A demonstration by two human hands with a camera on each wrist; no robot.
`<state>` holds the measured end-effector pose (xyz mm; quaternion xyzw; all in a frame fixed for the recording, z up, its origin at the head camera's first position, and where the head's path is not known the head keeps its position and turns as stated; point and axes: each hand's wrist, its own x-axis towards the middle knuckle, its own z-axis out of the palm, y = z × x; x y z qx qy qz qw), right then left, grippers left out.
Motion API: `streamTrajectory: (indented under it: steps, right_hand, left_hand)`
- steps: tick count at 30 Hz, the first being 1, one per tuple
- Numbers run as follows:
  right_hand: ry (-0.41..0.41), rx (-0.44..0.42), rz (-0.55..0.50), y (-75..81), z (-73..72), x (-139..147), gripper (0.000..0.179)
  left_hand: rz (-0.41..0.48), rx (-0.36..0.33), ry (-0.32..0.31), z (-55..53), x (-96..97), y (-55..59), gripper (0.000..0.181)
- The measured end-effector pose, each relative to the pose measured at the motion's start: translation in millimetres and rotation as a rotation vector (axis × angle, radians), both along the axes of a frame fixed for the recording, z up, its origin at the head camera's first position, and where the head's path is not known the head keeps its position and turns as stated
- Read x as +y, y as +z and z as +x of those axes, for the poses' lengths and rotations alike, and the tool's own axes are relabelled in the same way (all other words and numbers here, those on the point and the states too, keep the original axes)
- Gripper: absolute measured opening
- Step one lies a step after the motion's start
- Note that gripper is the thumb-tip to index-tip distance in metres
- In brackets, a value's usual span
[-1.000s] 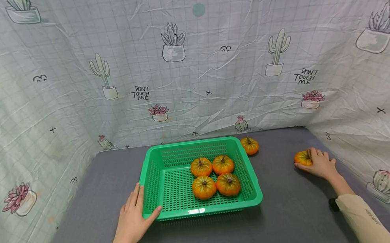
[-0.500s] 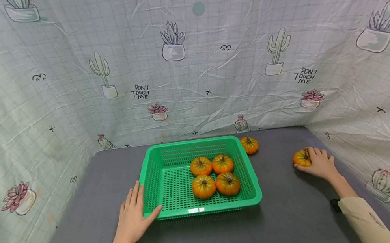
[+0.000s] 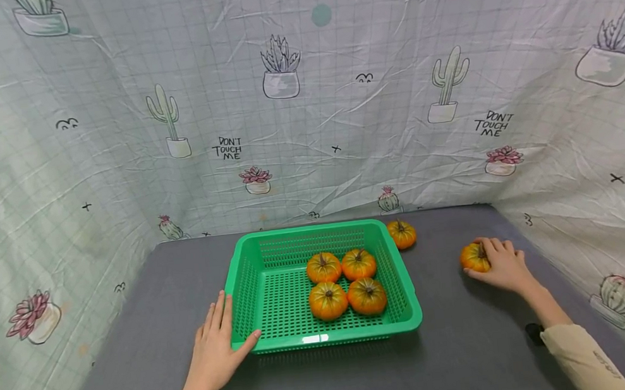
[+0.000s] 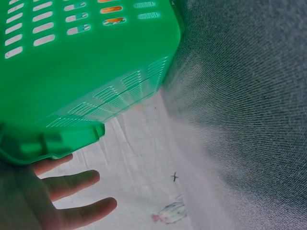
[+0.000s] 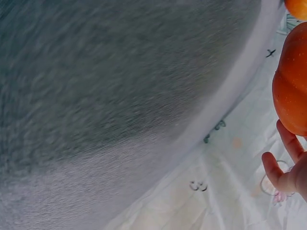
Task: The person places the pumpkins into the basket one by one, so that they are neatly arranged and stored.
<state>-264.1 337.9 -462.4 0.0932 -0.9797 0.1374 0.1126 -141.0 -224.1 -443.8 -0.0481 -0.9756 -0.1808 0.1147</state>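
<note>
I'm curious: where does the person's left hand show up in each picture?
Head: left hand, lower left of centre, by the green basket's near-left corner.
Left wrist: lower-left corner, fingers pictured below the basket's rim.
Right wrist: not in it.
Shared landmark: the patterned cloth, in all three.

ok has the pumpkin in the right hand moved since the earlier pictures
Yes. In the head view, the pumpkin in the right hand has shifted left, closer to the green basket, which stays put.
</note>
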Motion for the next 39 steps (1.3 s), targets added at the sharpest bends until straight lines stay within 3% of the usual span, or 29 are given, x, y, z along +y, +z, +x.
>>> streamTrajectory:
  steps: [23,39]
  right_hand:
    - [0.118,0.124,0.023,13.3,5.9,-41,0.064]
    - [0.224,0.178,-0.006,39.6,11.2,-69,0.061]
  left_hand:
    - [0.017,-0.014,0.000,-0.2,0.7,0.1,0.089]
    - [0.022,-0.007,0.000,0.0,1.4,0.9,0.088]
